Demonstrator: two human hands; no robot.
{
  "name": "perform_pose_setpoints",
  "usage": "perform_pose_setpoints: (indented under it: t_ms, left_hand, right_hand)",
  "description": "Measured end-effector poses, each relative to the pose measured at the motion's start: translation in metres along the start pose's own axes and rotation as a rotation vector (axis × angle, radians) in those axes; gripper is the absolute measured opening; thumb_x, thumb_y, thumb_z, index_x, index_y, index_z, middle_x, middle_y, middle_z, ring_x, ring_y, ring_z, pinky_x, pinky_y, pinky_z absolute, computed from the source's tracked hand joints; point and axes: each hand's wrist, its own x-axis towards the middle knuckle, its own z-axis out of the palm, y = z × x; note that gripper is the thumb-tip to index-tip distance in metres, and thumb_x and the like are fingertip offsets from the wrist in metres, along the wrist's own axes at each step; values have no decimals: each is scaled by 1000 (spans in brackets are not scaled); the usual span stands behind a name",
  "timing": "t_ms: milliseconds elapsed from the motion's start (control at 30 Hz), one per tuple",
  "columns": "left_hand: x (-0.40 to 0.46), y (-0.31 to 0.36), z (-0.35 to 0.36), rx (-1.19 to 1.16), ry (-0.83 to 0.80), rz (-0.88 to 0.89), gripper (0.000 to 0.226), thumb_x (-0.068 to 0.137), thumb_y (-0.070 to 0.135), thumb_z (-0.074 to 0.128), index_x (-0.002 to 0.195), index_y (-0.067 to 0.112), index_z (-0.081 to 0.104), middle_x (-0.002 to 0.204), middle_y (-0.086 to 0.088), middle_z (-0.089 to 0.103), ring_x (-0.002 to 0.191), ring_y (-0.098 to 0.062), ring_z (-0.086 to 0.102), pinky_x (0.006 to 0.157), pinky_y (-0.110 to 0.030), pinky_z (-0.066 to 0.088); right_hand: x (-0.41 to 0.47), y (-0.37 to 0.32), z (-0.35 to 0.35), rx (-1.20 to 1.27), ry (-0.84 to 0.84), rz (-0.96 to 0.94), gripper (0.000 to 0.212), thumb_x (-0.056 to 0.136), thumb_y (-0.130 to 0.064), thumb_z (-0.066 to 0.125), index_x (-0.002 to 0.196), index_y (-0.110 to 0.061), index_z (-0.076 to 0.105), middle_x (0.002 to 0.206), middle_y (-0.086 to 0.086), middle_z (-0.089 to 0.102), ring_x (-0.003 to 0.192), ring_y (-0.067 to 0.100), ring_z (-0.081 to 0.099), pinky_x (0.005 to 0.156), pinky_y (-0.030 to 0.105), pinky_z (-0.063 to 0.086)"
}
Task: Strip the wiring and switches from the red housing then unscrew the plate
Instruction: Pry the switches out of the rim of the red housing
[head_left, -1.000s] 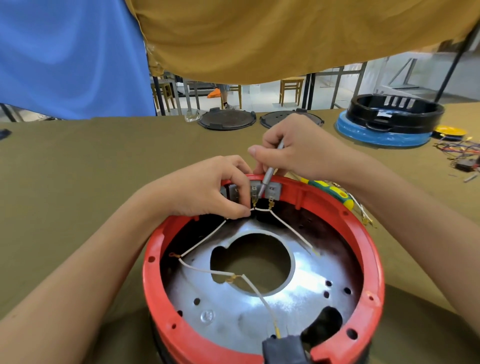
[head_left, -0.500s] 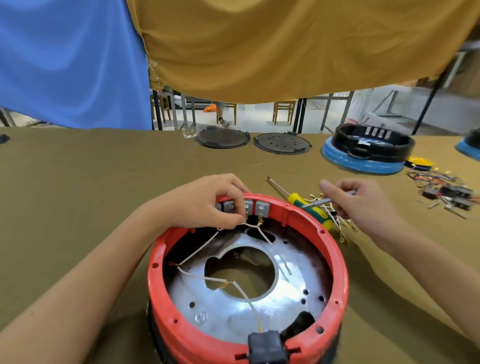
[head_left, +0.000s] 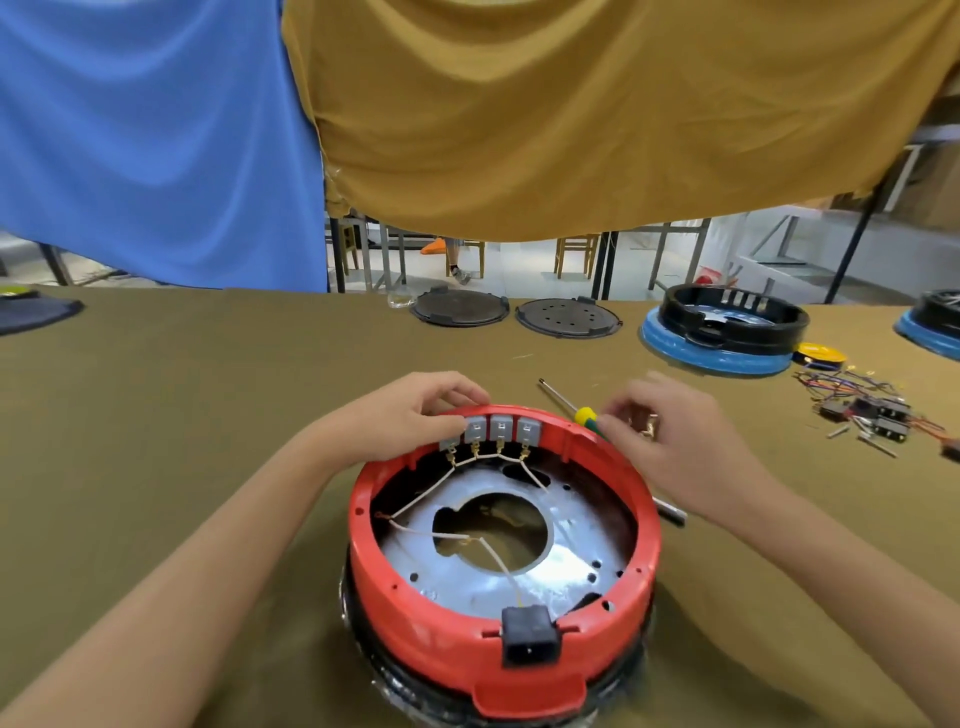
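Observation:
The red housing (head_left: 363, 561) stands open side up in front of me. Inside lies the silver plate (head_left: 561, 571) with a round hole. A row of grey switches (head_left: 501, 430) sits in the far rim, and thin white wires (head_left: 421, 500) run from them to a black socket (head_left: 530, 636) at the near rim. My left hand (head_left: 410, 415) curls over the far rim and pinches the leftmost switch. My right hand (head_left: 670, 441), blurred, hovers with loosely curled fingers at the yellow-green handle of a screwdriver (head_left: 584, 414) behind the housing. I see nothing held in it.
A slim silver tool (head_left: 671, 514) lies by the housing under my right wrist. Loose wires and switches (head_left: 867, 410) lie at the right. Two dark round lids (head_left: 460, 307) and a black-and-blue housing (head_left: 727, 332) stand at the back. Cloths hang above.
My right hand took the slim tool off the switches, moved right and no longer holds it; it now lies beside the housing. My left hand stayed at the switches.

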Motion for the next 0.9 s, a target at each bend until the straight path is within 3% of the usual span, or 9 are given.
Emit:
perform_pose_setpoints:
  t_ms: [67, 133, 233, 367, 433, 533, 633, 700, 900]
  left_hand:
    - [-1, 1, 5, -11, 42, -7, 24, 99, 19, 58, 118, 33, 63, 117, 9, 67, 103, -7, 67, 96, -37, 54]
    - [-2, 2, 8, -41, 64, -8, 24, 99, 15, 57, 118, 29, 63, 115, 5, 68, 101, -12, 68, 94, -38, 54]
    - [-5, 4, 9, -41, 65, -7, 24, 100, 17, 56, 120, 27, 63, 116, 5, 68, 101, -12, 68, 94, -37, 54]
    - [-6, 5, 10, -35, 75, -3, 23, 100, 19, 56, 121, 27, 63, 117, 6, 68, 104, -12, 67, 96, -38, 53]
    - [-5, 4, 11, -39, 78, -1, 23, 99, 20, 57, 121, 28, 63, 116, 6, 68, 103, -12, 67, 96, -39, 53]
    - [-4, 1, 10, -55, 80, 7, 22, 98, 24, 58, 119, 30, 63, 114, 9, 68, 101, -10, 67, 94, -38, 54]
    - [-4, -1, 11, -79, 82, 9, 23, 97, 23, 58, 117, 30, 64, 112, 8, 69, 99, -11, 69, 92, -37, 55]
    - [-4, -2, 11, -82, 87, 9, 24, 98, 16, 57, 117, 27, 65, 112, 6, 69, 98, -14, 69, 91, -38, 56]
    - [-3, 0, 12, -59, 74, -7, 25, 99, 15, 56, 120, 27, 64, 111, 7, 68, 97, -12, 68, 91, -35, 55]
  right_hand:
    - [12, -34, -3, 62, -84, -101, 8, 90, -30, 64, 87, -25, 70, 81, -15, 62, 78, 0, 57, 68, 11, 43]
    - [21, -59, 7, -63, -349, -123, 14, 93, -32, 61, 92, -24, 72, 85, -12, 69, 78, 1, 62, 69, 16, 48]
    - [26, -77, 37, -429, -557, -183, 17, 96, -26, 56, 94, -11, 65, 95, 7, 69, 90, 27, 65, 77, 36, 54]
    - [28, -76, 52, -564, -453, -297, 24, 94, -11, 56, 82, -23, 39, 80, 6, 51, 83, 27, 60, 61, 36, 41]
    - [27, -74, 53, -562, -442, -333, 24, 91, -6, 57, 89, -24, 41, 78, 3, 52, 74, 26, 54, 58, 34, 32]
    - [28, -73, 59, -564, -473, -372, 18, 92, -4, 52, 96, -21, 48, 88, 3, 59, 82, 25, 61, 54, 29, 27]
    - [33, -72, 61, -501, -486, -308, 19, 95, -9, 51, 85, -23, 43, 91, 4, 63, 89, 27, 64, 64, 33, 39]
    - [35, -69, 59, -460, -493, -254, 13, 93, -9, 51, 84, -19, 52, 96, 8, 67, 91, 31, 63, 74, 38, 49]
    - [33, -71, 54, -477, -505, -239, 20, 87, -7, 54, 97, -15, 70, 96, 7, 70, 93, 30, 63, 78, 39, 52]
